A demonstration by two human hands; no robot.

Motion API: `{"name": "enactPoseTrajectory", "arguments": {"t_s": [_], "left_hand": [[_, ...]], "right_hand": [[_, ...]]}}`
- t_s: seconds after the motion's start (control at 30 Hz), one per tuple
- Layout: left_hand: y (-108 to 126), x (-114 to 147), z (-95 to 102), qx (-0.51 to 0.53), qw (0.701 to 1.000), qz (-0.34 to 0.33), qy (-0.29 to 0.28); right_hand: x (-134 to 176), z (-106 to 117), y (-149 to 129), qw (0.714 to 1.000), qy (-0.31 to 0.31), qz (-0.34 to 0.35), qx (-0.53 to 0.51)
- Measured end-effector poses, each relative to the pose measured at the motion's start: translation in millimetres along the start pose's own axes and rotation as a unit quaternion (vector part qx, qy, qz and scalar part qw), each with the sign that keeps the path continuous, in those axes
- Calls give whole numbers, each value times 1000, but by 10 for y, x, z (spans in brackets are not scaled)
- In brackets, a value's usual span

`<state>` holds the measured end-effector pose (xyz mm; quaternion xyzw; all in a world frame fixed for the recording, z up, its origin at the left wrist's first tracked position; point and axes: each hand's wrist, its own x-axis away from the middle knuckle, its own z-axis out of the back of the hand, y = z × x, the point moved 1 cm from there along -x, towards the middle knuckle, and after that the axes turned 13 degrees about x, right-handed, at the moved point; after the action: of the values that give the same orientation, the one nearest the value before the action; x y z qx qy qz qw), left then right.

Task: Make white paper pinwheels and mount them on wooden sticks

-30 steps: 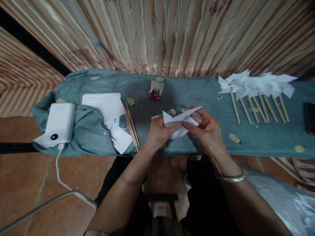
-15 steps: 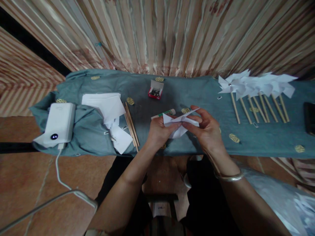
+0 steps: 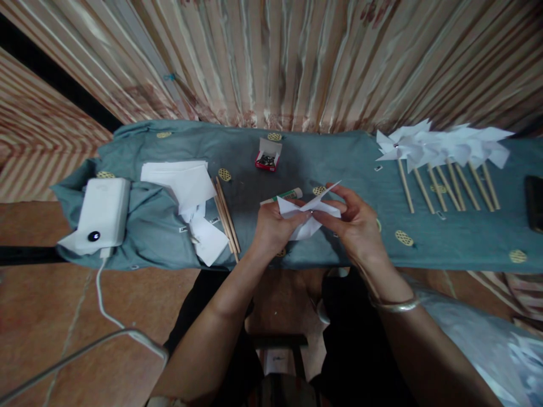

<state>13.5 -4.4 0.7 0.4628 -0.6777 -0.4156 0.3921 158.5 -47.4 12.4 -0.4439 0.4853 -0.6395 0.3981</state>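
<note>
A white paper pinwheel [image 3: 306, 228] is held up over the front part of the table, between both hands. My left hand [image 3: 278, 229] grips its left side, the thumb pressed near the centre. From the right, my right hand [image 3: 354, 220] pinches it, with the thumb at the centre and the fingers behind the paper. A small dark pin head shows at the centre between the thumbs. Just behind the pinwheel lies a glue stick [image 3: 291, 194], partly hidden by my left hand. Beyond it stands an open red box [image 3: 267, 160] of small metal pins.
Several finished pinwheels [image 3: 449, 148] on wooden sticks lie at the right. Left of my hands are loose wooden sticks [image 3: 228, 217] and white paper sheets [image 3: 186, 181]. A white power bank [image 3: 103, 212] with a cable sits at the left end. A dark object [image 3: 534, 203] lies at the right edge.
My hands and the pinwheel have shifted very slightly left, and the pinwheel has tilted a little. The pin head at its centre now shows between the thumbs.
</note>
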Motion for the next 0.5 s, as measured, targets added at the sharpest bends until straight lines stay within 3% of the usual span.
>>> {"name": "enactPoseTrajectory", "arguments": {"t_s": [0.5], "left_hand": [[29, 12, -3, -26, 1000, 9, 9]], "right_hand": [[-9, -4, 6, 1000, -1, -17, -10]]}}
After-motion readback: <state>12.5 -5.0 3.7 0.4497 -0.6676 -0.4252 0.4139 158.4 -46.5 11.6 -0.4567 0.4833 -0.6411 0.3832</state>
